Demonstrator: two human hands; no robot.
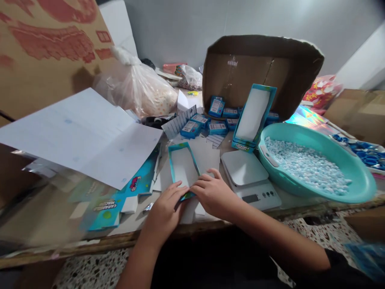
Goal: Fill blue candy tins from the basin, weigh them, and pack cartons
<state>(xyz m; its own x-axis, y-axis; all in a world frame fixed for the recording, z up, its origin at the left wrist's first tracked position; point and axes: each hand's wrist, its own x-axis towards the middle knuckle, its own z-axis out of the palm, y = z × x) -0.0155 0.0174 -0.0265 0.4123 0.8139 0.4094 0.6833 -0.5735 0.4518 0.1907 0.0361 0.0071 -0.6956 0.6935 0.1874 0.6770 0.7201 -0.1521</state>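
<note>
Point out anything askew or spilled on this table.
The white sheet lies askew, partly hiding the teal printed packaging. Small blue boxes lie at mixed angles in and before the cardboard carton. No spill shows around the basin.

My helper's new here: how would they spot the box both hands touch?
Start at the open brown carton at the back, then come forward, left of the white scale. The shallow teal-edged box there has the left hand and right hand at its near end; its lookalike stands steeply tilted before the carton.
</note>
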